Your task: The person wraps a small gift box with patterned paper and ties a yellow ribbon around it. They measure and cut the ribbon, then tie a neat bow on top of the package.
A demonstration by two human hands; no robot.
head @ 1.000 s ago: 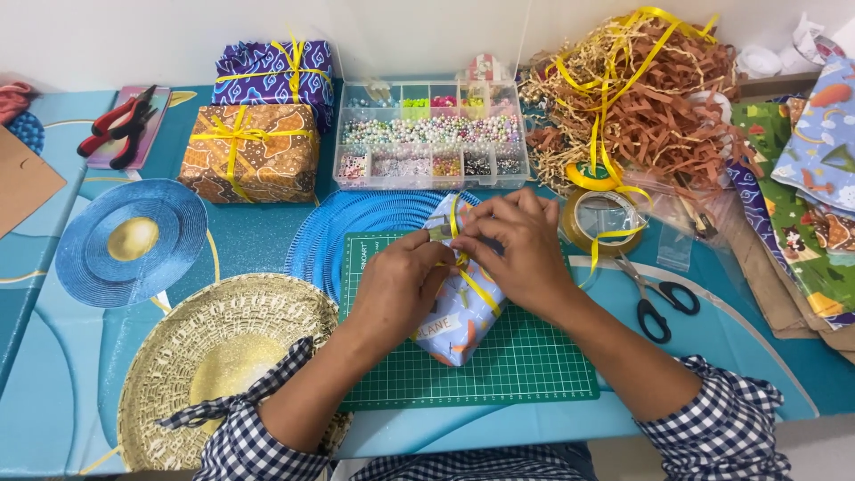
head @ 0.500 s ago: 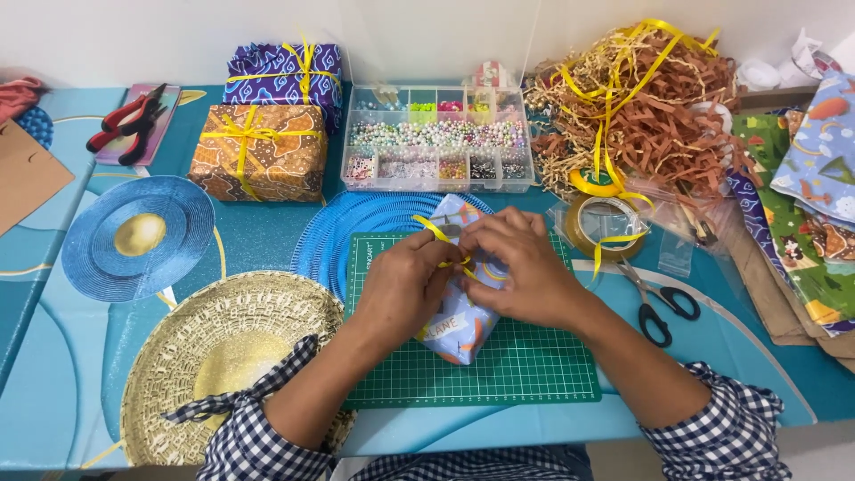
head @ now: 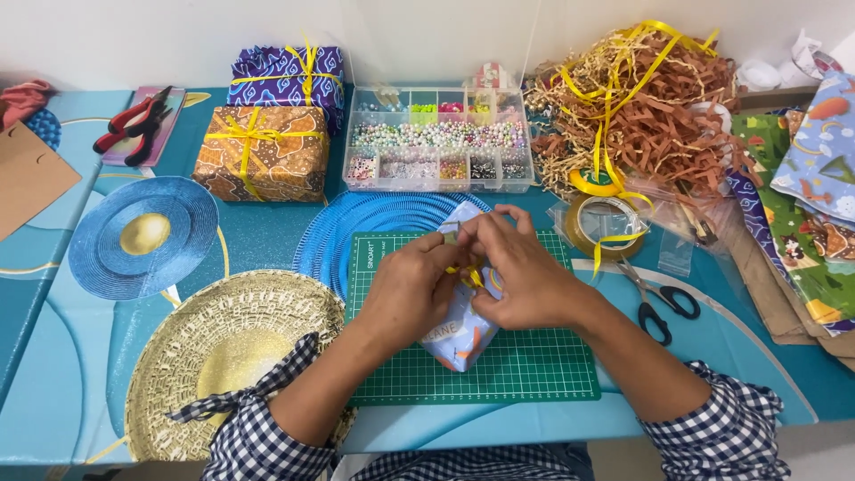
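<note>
A small gift wrapped in pale blue patterned paper (head: 460, 337) lies on a green cutting mat (head: 525, 370) in the middle of the table. My left hand (head: 411, 287) and my right hand (head: 515, 272) meet on top of it. Both pinch a thin yellow ribbon (head: 467, 275) that crosses the gift, with fingertips close together. Most of the ribbon and the gift's top are hidden under my fingers.
Black scissors (head: 659, 303), a tape roll (head: 606, 223) and a yellow ribbon spool (head: 595, 182) lie right of the mat. Behind it stands a clear bead organiser (head: 438, 142), beside two wrapped boxes (head: 265, 151). Shredded brown paper (head: 663, 116), wrapping sheets (head: 806, 223), gold (head: 227, 352) and blue placemats (head: 142, 236), red pliers (head: 134, 125).
The gift has been turned and lowered onto the mat. My hands have closed in over its top, and the ribbon loop that stood up is now drawn small between my fingers.
</note>
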